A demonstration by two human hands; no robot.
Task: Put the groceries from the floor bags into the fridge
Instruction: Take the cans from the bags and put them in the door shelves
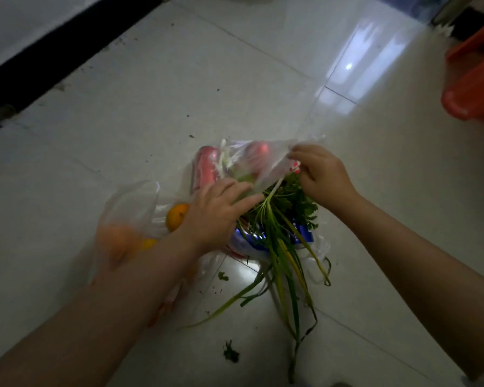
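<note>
A clear plastic bag [266, 163] lies on the floor with pink-red packages [206, 170] inside. My right hand [323, 177] pinches the bag's upper edge and lifts it. My left hand [218, 210] reaches into the bag's mouth with fingers extended over pale green produce. A bunch of green onions and leafy herbs [284, 247] spills out toward me over a blue-and-white packet [302, 236]. A second clear bag [129, 219] with oranges [176, 216] lies to the left, partly under my left forearm.
White glossy floor tiles [179, 93] all around, with herb scraps [231, 353] near me. An orange plastic tub [475, 76] stands at the upper right. A black strip along a wall base [53, 60] runs at the upper left.
</note>
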